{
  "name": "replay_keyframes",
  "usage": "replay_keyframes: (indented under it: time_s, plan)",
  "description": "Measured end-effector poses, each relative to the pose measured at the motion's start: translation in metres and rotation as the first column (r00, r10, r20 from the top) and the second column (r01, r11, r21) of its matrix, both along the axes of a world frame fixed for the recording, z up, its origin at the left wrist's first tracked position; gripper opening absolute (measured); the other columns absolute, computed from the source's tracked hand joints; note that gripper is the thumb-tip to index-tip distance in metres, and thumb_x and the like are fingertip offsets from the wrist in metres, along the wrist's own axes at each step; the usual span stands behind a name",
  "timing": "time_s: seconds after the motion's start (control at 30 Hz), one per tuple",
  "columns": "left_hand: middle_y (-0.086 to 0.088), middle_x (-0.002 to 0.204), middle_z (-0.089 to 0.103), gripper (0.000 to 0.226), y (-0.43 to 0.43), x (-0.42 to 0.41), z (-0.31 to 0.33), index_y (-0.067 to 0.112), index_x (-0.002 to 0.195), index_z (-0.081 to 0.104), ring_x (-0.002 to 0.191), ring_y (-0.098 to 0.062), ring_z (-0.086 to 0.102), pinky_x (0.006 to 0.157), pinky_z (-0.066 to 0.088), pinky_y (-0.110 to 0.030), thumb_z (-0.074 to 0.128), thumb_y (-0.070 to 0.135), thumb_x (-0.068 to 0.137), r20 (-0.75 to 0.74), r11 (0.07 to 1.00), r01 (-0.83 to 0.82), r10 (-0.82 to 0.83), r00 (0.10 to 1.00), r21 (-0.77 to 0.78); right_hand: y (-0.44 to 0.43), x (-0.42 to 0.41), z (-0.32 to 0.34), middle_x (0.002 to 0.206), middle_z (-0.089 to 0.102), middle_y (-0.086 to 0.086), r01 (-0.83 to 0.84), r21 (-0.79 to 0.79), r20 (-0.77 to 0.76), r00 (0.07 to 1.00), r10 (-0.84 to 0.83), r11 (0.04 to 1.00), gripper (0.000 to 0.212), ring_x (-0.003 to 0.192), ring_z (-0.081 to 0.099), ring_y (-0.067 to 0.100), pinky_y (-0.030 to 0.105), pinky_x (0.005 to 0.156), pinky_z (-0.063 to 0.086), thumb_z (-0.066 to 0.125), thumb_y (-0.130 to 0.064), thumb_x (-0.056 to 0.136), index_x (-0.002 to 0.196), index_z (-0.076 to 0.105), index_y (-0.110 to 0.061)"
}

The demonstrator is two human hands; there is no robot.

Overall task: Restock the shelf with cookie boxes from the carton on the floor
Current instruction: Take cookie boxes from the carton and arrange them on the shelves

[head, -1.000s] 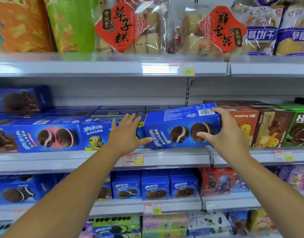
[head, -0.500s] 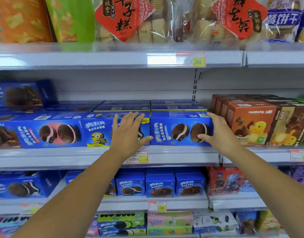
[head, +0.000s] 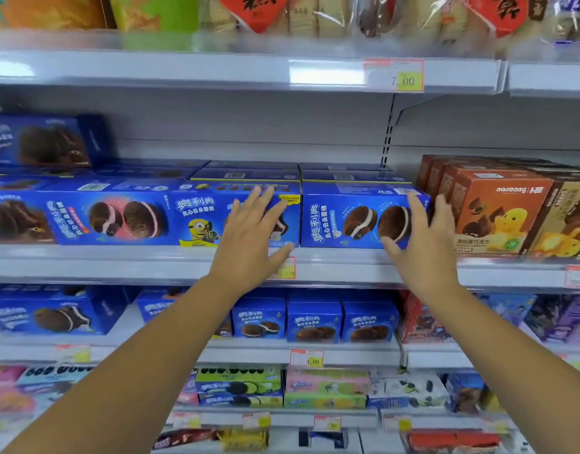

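A blue cookie box with two chocolate sandwich cookies printed on it stands upright at the front of the middle shelf, at the right end of the blue row. My right hand is at its right end with the fingers spread, thumb low on the front face and index finger by the top corner. My left hand is open and flat in front of the neighbouring blue box with a yellow cartoon figure. The carton on the floor is out of view.
Orange and brown boxes stand tight against the blue row on the right. More blue boxes fill the shelf below. Bagged pastries sit on the top shelf, with open space above the blue row.
A second ago my right hand held the blue box tilted in the air. The box now stands on the shelf and that hand's fingers have spread. My left hand has drawn back slightly.
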State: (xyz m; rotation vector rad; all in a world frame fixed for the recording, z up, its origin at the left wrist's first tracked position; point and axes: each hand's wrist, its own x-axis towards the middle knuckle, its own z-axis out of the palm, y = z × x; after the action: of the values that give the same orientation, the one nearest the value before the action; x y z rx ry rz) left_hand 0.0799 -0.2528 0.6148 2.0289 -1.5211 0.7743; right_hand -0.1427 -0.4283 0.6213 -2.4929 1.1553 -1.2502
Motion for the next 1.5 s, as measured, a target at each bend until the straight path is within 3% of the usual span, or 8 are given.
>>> replay_keyframes:
  time_s: [0.13, 0.33, 0.5, 0.6, 0.77, 0.93, 1.23, 1.5]
  plan:
    - [-0.009, 0.146, 0.049, 0.051, 0.053, -0.011, -0.056, 0.013, 0.137, 0.054, 0.137, -0.026, 0.040, 0.114, 0.034, -0.042, 0.058, 0.036, 0.091, -0.035, 0.991, 0.112, -0.115, 0.993, -0.067, 0.072, 0.012, -0.051, 0.147, 0.033, 0.014, -0.306, -0.130, 0.090, 0.944, 0.319, 0.943, 0.052, 0.140, 0.028, 0.027, 0.025, 0.114, 0.021, 0.063, -0.017, 0.088, 0.137, 0.045, -0.011]
    - [-0.007, 0.136, 0.057, 0.043, 0.168, -0.012, -0.234, 0.017, 0.129, 0.059, 0.123, -0.028, 0.053, 0.098, 0.049, -0.042, 0.051, 0.035, 0.091, -0.363, 0.979, 0.067, 0.007, 0.932, 0.191, 0.179, 0.046, -0.194, 0.128, 0.051, 0.007, -0.596, 0.243, -0.092, 0.771, 0.630, 0.765, 0.038, 0.121, 0.044, 0.016, 0.006, 0.101, 0.025, 0.048, -0.027, 0.092, 0.126, 0.054, -0.011]
    - [0.000, 0.162, 0.023, 0.063, 0.273, -0.030, -0.408, 0.024, 0.152, 0.034, 0.146, -0.022, 0.025, 0.118, 0.025, -0.035, 0.057, 0.037, 0.094, -0.612, 0.711, 0.112, 0.501, 0.612, 0.694, 0.240, 0.046, -0.383, 0.134, 0.045, -0.001, -0.390, 0.669, -0.333, 0.603, 0.725, 0.632, 0.037, 0.120, 0.047, 0.017, 0.025, 0.085, 0.041, 0.052, -0.026, 0.096, 0.132, 0.051, -0.020]
    - [-0.001, 0.163, 0.020, 0.068, 0.321, -0.062, -0.505, 0.022, 0.153, 0.030, 0.147, -0.022, 0.023, 0.117, 0.024, -0.032, 0.058, 0.038, 0.094, -0.616, 0.589, 0.209, 0.671, 0.414, 0.781, 0.267, 0.031, -0.502, 0.134, 0.044, -0.001, -0.167, 0.778, -0.466, 0.493, 0.735, 0.605, 0.041, 0.123, 0.047, 0.026, 0.034, 0.089, 0.046, 0.056, -0.026, 0.093, 0.133, 0.050, -0.021]
    - [0.003, 0.164, 0.016, 0.067, 0.357, -0.098, -0.652, 0.026, 0.154, 0.027, 0.149, -0.019, 0.020, 0.116, 0.026, -0.033, 0.055, 0.040, 0.096, -0.558, 0.466, 0.327, 0.774, 0.299, 0.822, 0.307, 0.014, -0.663, 0.152, 0.030, 0.008, 0.104, 0.838, -0.543, 0.260, 0.798, 0.536, 0.054, 0.138, 0.032, 0.025, 0.031, 0.108, 0.029, 0.049, -0.034, 0.097, 0.148, 0.033, -0.023]
    - [0.000, 0.164, 0.014, 0.067, 0.351, -0.109, -0.782, 0.024, 0.154, 0.027, 0.151, -0.022, 0.012, 0.120, 0.024, -0.039, 0.055, 0.041, 0.096, -0.547, 0.439, 0.348, 0.769, 0.332, 0.828, 0.338, 0.015, -0.800, 0.156, 0.021, 0.007, 0.152, 0.851, -0.520, 0.124, 0.845, 0.502, 0.056, 0.134, 0.039, 0.031, 0.041, 0.102, 0.042, 0.051, -0.037, 0.096, 0.148, 0.029, -0.032]
    - [0.000, 0.163, -0.023, 0.088, 0.350, -0.113, -0.896, 0.024, 0.157, -0.005, 0.151, -0.023, -0.019, 0.123, -0.001, -0.043, 0.054, 0.046, 0.096, -0.476, 0.422, 0.230, 0.689, 0.547, 0.877, 0.361, 0.012, -0.916, 0.139, 0.042, 0.014, -0.200, 0.574, -0.764, 0.218, 0.608, 0.794, 0.079, 0.108, 0.047, 0.034, 0.045, 0.096, 0.041, 0.065, -0.048, 0.080, 0.147, 0.035, -0.018]
    - [-0.001, 0.164, -0.020, 0.099, 0.362, -0.114, -0.909, 0.025, 0.158, -0.005, 0.152, -0.025, -0.015, 0.124, 0.003, -0.045, 0.064, 0.045, 0.090, -0.454, 0.410, 0.221, 0.652, 0.607, 0.885, 0.346, -0.018, -0.925, 0.141, 0.043, 0.018, -0.100, 0.603, -0.722, 0.353, 0.595, 0.791, 0.084, 0.115, 0.048, 0.037, 0.044, 0.099, 0.042, 0.070, -0.057, 0.072, 0.138, 0.044, -0.011]
